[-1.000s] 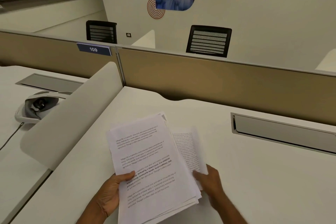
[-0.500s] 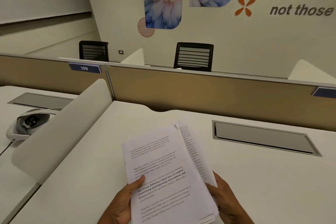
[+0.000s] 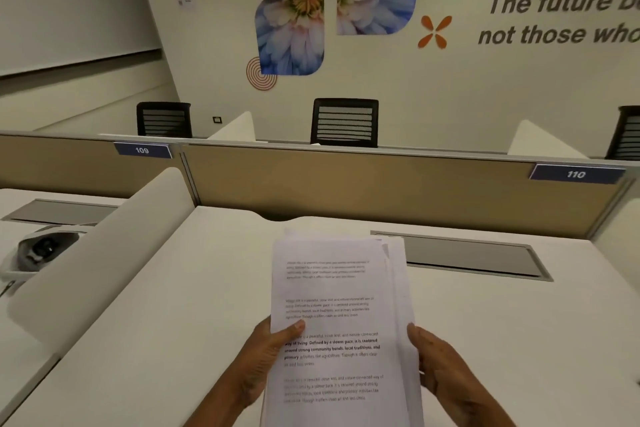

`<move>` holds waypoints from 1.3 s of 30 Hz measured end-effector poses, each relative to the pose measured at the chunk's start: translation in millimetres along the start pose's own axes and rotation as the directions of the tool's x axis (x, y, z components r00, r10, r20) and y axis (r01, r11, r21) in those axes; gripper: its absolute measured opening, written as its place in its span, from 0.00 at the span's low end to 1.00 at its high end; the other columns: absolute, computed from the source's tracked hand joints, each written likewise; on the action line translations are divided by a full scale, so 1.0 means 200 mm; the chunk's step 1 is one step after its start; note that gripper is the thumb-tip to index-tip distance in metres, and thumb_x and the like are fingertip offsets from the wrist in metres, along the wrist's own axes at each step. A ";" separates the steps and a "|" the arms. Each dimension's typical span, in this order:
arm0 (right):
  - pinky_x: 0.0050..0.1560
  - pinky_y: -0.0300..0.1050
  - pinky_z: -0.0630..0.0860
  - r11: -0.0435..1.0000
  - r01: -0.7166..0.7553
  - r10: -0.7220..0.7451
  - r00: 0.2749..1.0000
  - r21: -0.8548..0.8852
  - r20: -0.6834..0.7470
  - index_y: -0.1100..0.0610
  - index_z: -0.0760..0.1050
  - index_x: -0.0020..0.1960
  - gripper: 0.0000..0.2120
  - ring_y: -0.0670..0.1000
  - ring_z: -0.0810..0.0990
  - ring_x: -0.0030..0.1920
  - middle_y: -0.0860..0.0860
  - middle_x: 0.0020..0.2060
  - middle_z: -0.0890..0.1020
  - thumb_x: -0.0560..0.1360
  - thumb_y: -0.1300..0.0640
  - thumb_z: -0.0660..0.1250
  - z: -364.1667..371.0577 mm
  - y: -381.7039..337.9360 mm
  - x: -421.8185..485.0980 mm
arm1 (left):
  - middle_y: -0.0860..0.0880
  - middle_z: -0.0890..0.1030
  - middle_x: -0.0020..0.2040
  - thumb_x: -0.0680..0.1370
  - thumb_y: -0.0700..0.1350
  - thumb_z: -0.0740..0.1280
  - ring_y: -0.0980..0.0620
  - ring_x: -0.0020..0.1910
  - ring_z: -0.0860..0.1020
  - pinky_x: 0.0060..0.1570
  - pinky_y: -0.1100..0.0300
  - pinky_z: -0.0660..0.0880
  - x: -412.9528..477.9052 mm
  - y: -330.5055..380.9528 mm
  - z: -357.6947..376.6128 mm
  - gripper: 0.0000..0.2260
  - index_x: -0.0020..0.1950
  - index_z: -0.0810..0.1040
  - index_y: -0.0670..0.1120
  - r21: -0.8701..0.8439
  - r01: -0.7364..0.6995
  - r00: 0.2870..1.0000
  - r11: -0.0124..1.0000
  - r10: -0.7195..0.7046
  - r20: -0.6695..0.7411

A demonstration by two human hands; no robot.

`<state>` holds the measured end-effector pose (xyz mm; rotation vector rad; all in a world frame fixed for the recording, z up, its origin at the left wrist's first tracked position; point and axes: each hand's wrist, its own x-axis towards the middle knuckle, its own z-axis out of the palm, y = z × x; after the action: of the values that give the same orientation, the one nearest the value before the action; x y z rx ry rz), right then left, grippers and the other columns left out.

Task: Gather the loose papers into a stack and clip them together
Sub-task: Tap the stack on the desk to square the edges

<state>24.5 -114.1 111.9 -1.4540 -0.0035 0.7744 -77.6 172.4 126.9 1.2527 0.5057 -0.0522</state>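
A stack of white printed papers (image 3: 332,291) is held upright above the white desk (image 3: 173,305), text facing me. My left hand (image 3: 266,360) grips the stack's left edge, thumb on the front sheet. Along the stack's right edge lies my right hand (image 3: 446,374), fingers closed around it. The sheets sit nearly squared, with a few edges fanned out at the top right. No clip is in view.
A grey cable hatch (image 3: 474,258) lies in the desk behind the papers. A curved white divider (image 3: 104,250) borders the left side, with a headset (image 3: 41,250) on the neighbouring desk beyond it. A tan partition (image 3: 381,191) closes the back.
The papers went from a loose, fanned bundle tilted left to a nearly squared upright stack. My right hand moved from under the loose sheets to the right edge. The view tilted up.
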 end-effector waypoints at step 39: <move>0.44 0.50 0.86 0.938 0.324 -0.346 0.893 -0.125 -0.286 0.50 0.85 0.55 0.11 0.56 0.87 0.48 0.51 0.44 0.89 0.73 0.52 0.75 0.01 0.04 -0.18 | 0.46 0.88 0.51 0.78 0.35 0.71 0.47 0.53 0.83 0.39 0.66 0.80 -0.13 -0.09 0.46 0.12 0.58 0.84 0.48 0.119 -0.148 0.978 0.982 0.163 -0.127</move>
<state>-7.3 -130.2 120.2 -1.5781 -0.0481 0.2649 -76.1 75.2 140.8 1.4055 0.5266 0.1407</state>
